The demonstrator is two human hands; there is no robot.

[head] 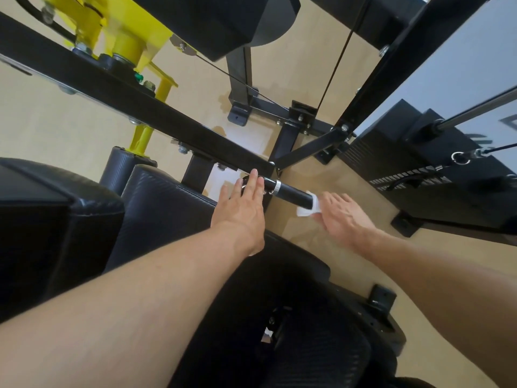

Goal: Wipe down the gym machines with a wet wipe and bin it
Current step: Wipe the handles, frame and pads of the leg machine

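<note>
Wiping the black handle bar, with the machine's frame crowding in around you.

You are pressing the wet wipe (307,206) against the near right end of the handle bar (291,192), pinching it with your right hand (340,212). Your left hand (242,204) is lying flat with straight fingers over the bar's left end, just beside its silver ring (277,187), holding nothing. A thick black frame beam (126,93) is running diagonally just beyond your left fingertips, with yellow brackets (123,37) further off to the left. Black padded cushions (156,203) are sitting under your left forearm. To the right, the weight stack (419,163) and its cable (492,149) are standing well apart from the wipe, over the tan floor (363,275).
</note>
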